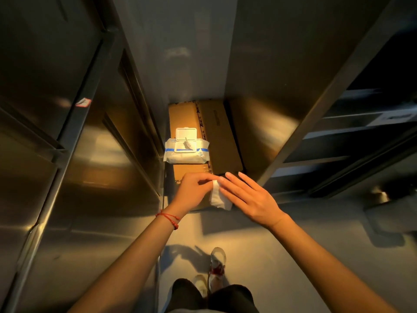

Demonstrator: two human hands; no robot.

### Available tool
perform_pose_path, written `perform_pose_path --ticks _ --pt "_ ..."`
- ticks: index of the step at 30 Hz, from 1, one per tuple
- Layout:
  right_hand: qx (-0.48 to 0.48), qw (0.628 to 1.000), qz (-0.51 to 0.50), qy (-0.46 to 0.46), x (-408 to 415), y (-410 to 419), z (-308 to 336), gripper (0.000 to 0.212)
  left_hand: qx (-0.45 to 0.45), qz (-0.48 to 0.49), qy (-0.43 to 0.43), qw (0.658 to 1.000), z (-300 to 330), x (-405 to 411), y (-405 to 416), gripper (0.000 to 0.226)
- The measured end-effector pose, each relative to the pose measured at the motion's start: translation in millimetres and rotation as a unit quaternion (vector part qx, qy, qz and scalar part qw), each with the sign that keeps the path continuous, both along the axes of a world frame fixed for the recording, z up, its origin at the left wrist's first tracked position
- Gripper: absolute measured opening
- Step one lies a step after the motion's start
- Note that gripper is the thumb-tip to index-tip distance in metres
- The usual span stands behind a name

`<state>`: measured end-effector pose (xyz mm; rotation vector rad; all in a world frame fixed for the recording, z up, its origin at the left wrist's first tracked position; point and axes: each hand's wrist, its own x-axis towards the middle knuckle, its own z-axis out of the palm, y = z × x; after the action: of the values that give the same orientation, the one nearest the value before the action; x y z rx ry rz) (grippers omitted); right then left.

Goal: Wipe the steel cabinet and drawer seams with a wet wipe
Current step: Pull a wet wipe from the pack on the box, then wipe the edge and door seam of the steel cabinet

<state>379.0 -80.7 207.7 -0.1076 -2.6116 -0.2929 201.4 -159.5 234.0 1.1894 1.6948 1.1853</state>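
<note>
Wet wipe (218,197), one, hangs between both hands above the near end of the cardboard box (216,132). Left hand (194,190) pinches its top edge; right hand (250,197) lies against it with fingers straight. One wipe pack (186,152), lid open, sits on the box. Steel cabinet (67,86) seams at left appear not yet wiped.

I see both forearms bare, no sleeves reaching the wrists. A thin red cord bracelet (168,219) circles my left wrist in a couple of loops. Below, dark trousers (211,297) cover my legs, and I wear pale sneakers with red laces (217,264)
</note>
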Motion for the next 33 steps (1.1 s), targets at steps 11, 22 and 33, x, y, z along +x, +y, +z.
perform_pose_path --ticks 11,22,33 --pt "-0.019 0.998 -0.059 -0.033 54.0 -16.8 11.7 0.052 -0.084 -0.021 -0.156 0.984 9.5 47.6 -3.9 0.023" --pt "-0.059 0.991 -0.119 -0.008 159.8 -29.4 19.0 0.053 -0.095 -0.081 -0.202 0.971 12.1 147.3 6.4 0.013" --pt "-0.120 0.960 -0.228 0.107 276.6 -55.9 26.0 0.032 -0.029 -0.146 -0.113 0.982 14.7 276.8 18.6 0.020"
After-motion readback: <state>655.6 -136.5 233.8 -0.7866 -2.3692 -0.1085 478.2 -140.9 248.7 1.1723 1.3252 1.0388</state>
